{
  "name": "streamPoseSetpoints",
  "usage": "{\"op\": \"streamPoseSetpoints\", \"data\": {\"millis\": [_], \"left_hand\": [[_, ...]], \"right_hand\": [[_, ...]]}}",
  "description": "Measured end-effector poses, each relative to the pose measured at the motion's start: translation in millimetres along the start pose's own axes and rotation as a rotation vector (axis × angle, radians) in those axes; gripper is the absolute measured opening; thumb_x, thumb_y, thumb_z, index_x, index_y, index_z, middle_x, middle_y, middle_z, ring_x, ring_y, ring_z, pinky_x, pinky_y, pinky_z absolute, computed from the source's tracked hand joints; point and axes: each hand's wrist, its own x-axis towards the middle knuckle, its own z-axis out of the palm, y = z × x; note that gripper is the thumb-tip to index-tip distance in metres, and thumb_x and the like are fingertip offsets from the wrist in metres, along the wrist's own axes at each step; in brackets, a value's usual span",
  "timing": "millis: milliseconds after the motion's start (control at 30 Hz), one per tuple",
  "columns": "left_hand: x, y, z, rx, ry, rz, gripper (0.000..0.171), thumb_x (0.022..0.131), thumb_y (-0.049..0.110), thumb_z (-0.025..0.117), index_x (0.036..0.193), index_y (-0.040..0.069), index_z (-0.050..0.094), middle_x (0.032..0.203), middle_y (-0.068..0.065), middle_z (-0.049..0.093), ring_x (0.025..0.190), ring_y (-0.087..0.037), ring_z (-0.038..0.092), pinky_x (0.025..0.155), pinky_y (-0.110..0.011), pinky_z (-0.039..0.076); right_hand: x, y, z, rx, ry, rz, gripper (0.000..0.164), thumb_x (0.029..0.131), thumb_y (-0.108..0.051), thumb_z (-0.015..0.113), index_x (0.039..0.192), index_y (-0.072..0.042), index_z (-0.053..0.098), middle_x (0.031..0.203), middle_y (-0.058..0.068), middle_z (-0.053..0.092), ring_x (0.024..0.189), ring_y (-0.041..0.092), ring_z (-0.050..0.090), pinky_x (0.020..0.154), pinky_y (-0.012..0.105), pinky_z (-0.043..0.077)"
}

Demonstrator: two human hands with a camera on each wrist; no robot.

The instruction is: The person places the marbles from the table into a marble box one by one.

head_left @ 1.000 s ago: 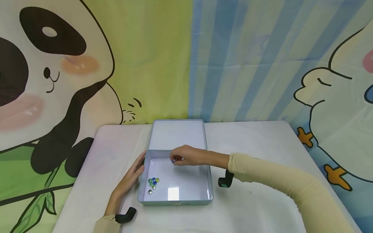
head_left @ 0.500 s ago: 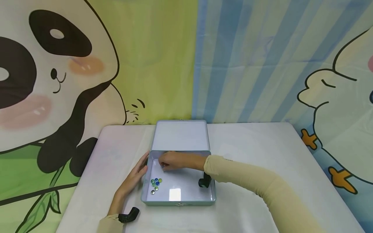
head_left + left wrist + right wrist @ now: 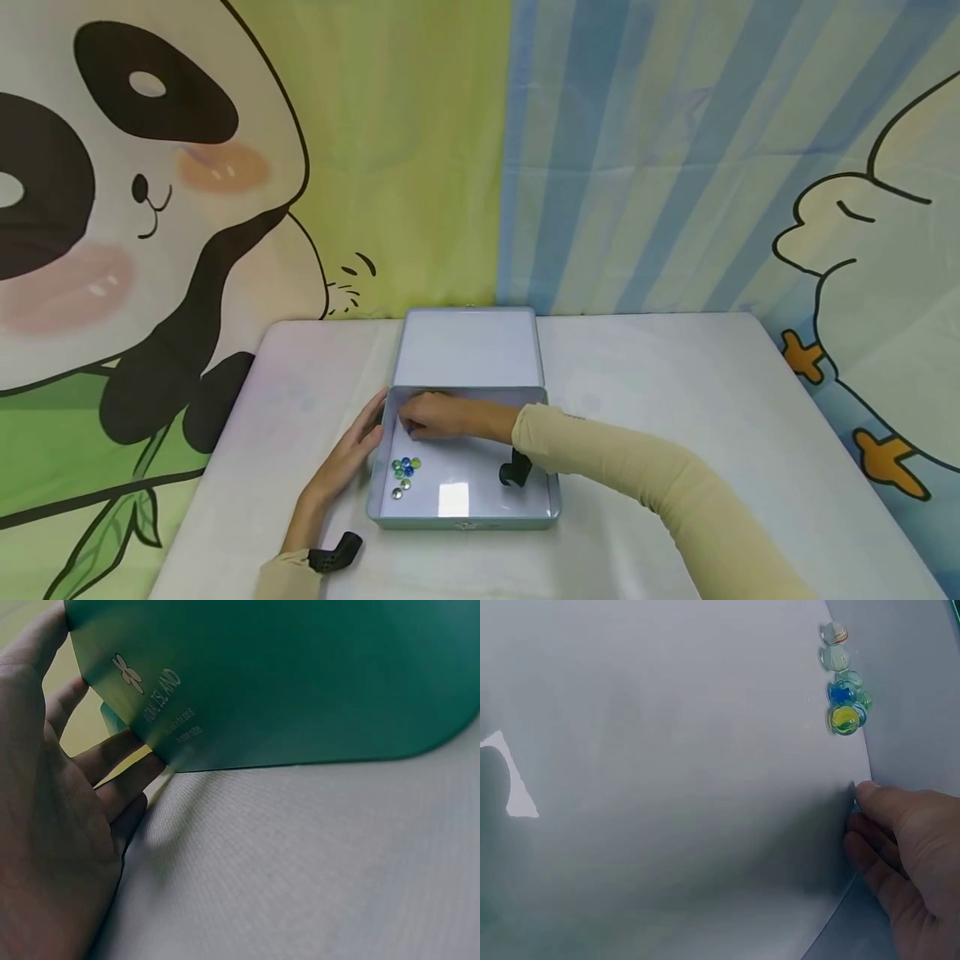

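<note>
A shallow tin box (image 3: 495,524) with pale inside walls stands on the table, its lid (image 3: 468,348) laid back behind it. My right hand (image 3: 438,415) is inside, low at the back left corner, thumb and fingers drawn together. A bit of a small blue marble (image 3: 409,429) shows at those fingertips, mostly hidden. Several glass marbles (image 3: 843,694), blue, green, yellow and clear, lie in a cluster along the left wall in the right wrist view. My left hand (image 3: 343,460) rests its extended fingers against the box's green outer side (image 3: 285,682), which bears white print.
White cloth (image 3: 645,383) covers the table around the box. Behind it hangs a curtain (image 3: 405,167) printed with a panda and stripes. A black wrist camera (image 3: 516,469) on the right arm hangs over the box floor.
My right hand has moved left and down inside the box, from over its back middle to the back left corner, carrying the blue marble. The left hand stays against the box.
</note>
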Motion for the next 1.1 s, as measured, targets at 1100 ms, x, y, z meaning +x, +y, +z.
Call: {"op": "streamPoseSetpoints", "data": {"millis": [1100], "left_hand": [[2.2, -2.3, 1.1, 0.05, 0.022, 0.022, 0.059, 0.104, 0.015, 0.039, 0.156, 0.032, 0.017, 0.163, -0.016, 0.017, 0.148, -0.044, 0.013, 0.114, -0.069, 0.011]], "right_hand": [[-244, 28, -94, 0.207, 0.243, 0.227, 0.022, 0.095, -0.018, 0.062, 0.116, -0.01, 0.064, 0.106, 0.003, 0.068, 0.09, 0.011, 0.066, 0.074, 0.019, 0.056]]}}
